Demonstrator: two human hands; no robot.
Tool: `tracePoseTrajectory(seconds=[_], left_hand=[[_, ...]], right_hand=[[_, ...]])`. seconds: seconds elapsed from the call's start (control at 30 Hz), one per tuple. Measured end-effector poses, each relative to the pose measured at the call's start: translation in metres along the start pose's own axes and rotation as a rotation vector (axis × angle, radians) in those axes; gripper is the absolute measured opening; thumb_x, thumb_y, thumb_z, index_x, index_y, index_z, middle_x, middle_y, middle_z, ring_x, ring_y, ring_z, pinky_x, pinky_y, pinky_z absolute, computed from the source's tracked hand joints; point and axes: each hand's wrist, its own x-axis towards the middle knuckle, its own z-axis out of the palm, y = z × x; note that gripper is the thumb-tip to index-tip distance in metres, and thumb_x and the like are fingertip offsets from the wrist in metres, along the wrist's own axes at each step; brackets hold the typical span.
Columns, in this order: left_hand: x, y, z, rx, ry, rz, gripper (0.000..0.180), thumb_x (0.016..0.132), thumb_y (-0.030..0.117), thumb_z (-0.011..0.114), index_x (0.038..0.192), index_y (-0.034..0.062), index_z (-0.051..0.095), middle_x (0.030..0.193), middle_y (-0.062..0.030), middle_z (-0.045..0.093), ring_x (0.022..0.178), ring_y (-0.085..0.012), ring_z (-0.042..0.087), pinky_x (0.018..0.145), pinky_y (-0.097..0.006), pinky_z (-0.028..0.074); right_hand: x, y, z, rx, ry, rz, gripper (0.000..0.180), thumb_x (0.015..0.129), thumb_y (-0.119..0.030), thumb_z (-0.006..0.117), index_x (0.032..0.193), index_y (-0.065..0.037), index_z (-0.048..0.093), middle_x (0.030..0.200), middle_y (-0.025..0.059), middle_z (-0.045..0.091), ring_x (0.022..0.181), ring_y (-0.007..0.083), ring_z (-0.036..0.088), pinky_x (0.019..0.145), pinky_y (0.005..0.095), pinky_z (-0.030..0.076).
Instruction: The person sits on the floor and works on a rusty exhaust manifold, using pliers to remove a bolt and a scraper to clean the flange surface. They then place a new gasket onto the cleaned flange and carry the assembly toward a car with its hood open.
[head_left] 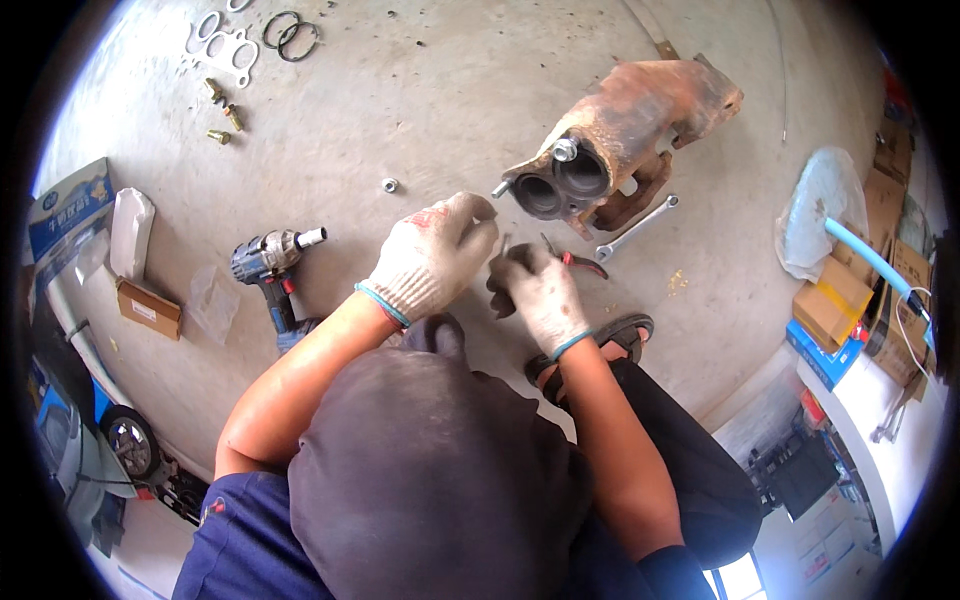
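A rusty exhaust manifold (650,105) lies on the floor ahead, its round ports facing me and a nut (565,150) at the upper edge of its flange. From the flange's left corner sticks a threaded stud (502,188). My left hand (435,250), in a white knit glove, is just short of that stud with its fingers curled; what they hold, if anything, is hidden. Close by on the right, my gloved right hand (545,300) is closed around something small and dark. Beside its knuckles shows a red-and-black tool handle (585,263). A combination wrench (636,228) lies near the manifold.
To the left are a cordless impact wrench (275,265), a loose nut (390,185), several brass-coloured bolts (233,117), metal gaskets (235,55) and black rings (290,38). Cardboard boxes (835,300) and a bagged blue hose (870,258) stand at right. My sandalled foot (625,340) is below the wrench.
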Motion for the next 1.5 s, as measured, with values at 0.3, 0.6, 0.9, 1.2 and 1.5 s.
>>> tracePoseTrajectory(seconds=[0.3, 0.6, 0.9, 1.2, 1.5], left_hand=[[0.0, -0.065, 0.011, 0.05, 0.061, 0.067, 0.03, 0.098, 0.024, 0.061, 0.116, 0.0024, 0.072, 0.113, -0.0217, 0.073, 0.107, -0.0357, 0.072, 0.093, -0.041, 0.055], [0.021, -0.11, -0.054, 0.672, 0.332, -0.1, 0.026, 0.094, 0.018, 0.06, 0.116, 0.0083, 0.068, 0.113, -0.0208, 0.07, 0.103, -0.0394, 0.071, 0.088, -0.049, 0.057], [0.022, -0.051, -0.042, 0.433, 0.418, 0.082, 0.035, 0.094, 0.029, 0.07, 0.122, 0.0089, 0.066, 0.114, -0.0193, 0.069, 0.099, -0.0394, 0.071, 0.088, -0.048, 0.057], [0.069, 0.077, -0.012, 0.873, 0.256, 0.529, 0.038, 0.098, 0.045, 0.062, 0.101, 0.0077, 0.068, 0.09, -0.0151, 0.07, 0.078, -0.0349, 0.072, 0.068, -0.047, 0.056], [0.072, 0.062, -0.007, 0.69, 0.126, 0.467, 0.017, 0.1, 0.026, 0.059, 0.108, 0.0119, 0.067, 0.092, -0.0161, 0.069, 0.08, -0.0376, 0.071, 0.064, -0.043, 0.057]], right_hand=[[-0.004, -0.018, 0.043, -0.471, -0.101, -0.355, 0.038, 0.096, -0.032, 0.066, 0.119, -0.001, 0.067, 0.11, 0.0269, 0.072, 0.108, 0.0448, 0.069, 0.091, 0.0497, 0.054], [-0.014, -0.086, 0.002, -0.981, -0.336, -0.585, 0.037, 0.102, -0.04, 0.056, 0.113, -0.008, 0.07, 0.116, 0.0154, 0.073, 0.11, 0.0339, 0.07, 0.098, 0.0435, 0.053], [-0.086, -0.121, -0.187, -1.095, -0.051, -0.333, 0.031, 0.097, -0.031, 0.063, 0.112, -0.005, 0.072, 0.106, 0.0183, 0.075, 0.1, 0.0349, 0.073, 0.091, 0.0429, 0.057], [-0.067, -0.022, -0.237, -0.611, 0.043, -0.099, 0.034, 0.098, -0.027, 0.064, 0.117, 0.0, 0.071, 0.1, 0.0147, 0.076, 0.083, 0.0201, 0.074, 0.077, 0.0365, 0.059], [-0.049, -0.016, -0.236, -0.488, 0.041, -0.074, 0.036, 0.098, -0.027, 0.064, 0.119, 0.0, 0.071, 0.099, 0.0142, 0.076, 0.085, 0.0194, 0.073, 0.081, 0.0356, 0.058]])
